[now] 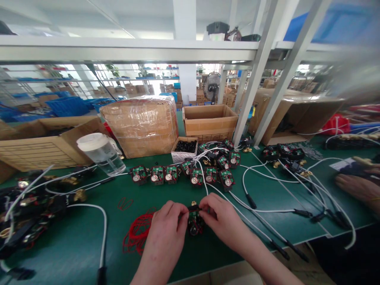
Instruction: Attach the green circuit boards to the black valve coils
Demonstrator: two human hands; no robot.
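Circuit unit (pixel 195 226) is held over the front of a green worktop (pixel 74 237), in a large room furnished with racks and stacked boxes. The worktop is spanned by a white shelf frame (pixel 127 51). Along its back, a shiny wrapped carton (pixel 142 128) and an open carton (pixel 210 126) are placed. A lidded clear jug (pixel 103 156) is stood at left; a small white box (pixel 184 155) is filled with black parts. Similar units (pixel 157 175) are set out in the middle, and white cables (pixel 267 211) are spread to the right. A bundle of red wire (pixel 138 229) is laid just beside the left hand (pixel 166 229). The unit is located between the 2 hands, its black upper edge pinched by the fingertips of the left and right hand (pixel 221 213).
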